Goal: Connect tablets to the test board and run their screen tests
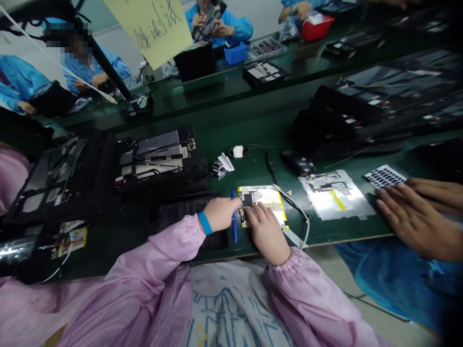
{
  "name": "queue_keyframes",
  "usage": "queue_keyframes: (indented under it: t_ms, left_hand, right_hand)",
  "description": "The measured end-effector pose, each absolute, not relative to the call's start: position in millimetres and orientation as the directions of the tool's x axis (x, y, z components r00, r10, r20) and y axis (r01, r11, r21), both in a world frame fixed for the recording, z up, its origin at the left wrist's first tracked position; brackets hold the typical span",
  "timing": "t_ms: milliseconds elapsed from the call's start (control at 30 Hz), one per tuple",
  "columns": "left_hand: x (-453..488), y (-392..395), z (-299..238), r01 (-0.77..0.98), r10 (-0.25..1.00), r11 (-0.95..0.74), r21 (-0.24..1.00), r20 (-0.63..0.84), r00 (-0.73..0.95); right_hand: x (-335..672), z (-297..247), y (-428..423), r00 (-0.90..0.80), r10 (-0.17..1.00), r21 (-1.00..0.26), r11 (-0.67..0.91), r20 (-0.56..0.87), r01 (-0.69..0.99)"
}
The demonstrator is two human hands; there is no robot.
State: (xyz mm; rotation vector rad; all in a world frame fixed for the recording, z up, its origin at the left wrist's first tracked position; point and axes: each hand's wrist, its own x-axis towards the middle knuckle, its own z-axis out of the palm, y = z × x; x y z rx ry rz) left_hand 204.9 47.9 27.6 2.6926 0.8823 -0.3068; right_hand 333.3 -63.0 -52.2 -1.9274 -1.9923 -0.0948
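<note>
My left hand [219, 214], with a blue band at the wrist, is closed around a blue pen [234, 231] that points toward the table's front edge. Its fingertips reach the left edge of a flat silver-white pack with yellow edges [278, 196] and a dark circuit board [248, 197] on it. My right hand [268, 235] lies over that pack, fingers spread and pressing near the board; the part beneath the palm is hidden. A grey-white cable [307, 226] runs along the pack's right side.
Right of the pack lie a silver panel [352, 200], a black mouse [298, 162] and a sheet of black stickers [385, 176] near a co-worker's hands [423, 221]. Stacked open tablets [159, 156] stand left. A yellow note [154, 31] hangs above; other people sit opposite.
</note>
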Motion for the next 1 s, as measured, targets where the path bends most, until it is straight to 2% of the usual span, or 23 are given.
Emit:
queue_keyframes:
  t_ms: [167,367,567,833,1000]
  left_hand:
    - [205,46,28,0.6,0.545,-0.778,0.185,-0.277,0.792]
    - [204,45,26,0.605,0.553,-0.772,0.195,-0.265,0.79]
    - [203,46,21,0.613,0.576,-0.75,0.25,-0.21,0.79]
    - [203,46,17,0.641,0.62,-0.698,0.32,-0.178,0.764]
    - [203,46,20,0.661,0.64,-0.669,0.339,-0.19,0.745]
  right_hand:
    - [325,-47,-66,-0.015,0.963,-0.084,0.039,0.268,0.996]
    - [326,-47,-69,-0.006,0.965,-0.077,0.027,0.264,0.997]
    - [337,-54,-68,0.001,0.959,-0.208,0.06,0.283,0.976]
    - [339,-67,-68,0.085,0.902,-0.419,0.112,0.423,0.901]
    - [340,-68,-67,0.086,0.893,-0.437,0.13,0.441,0.89]
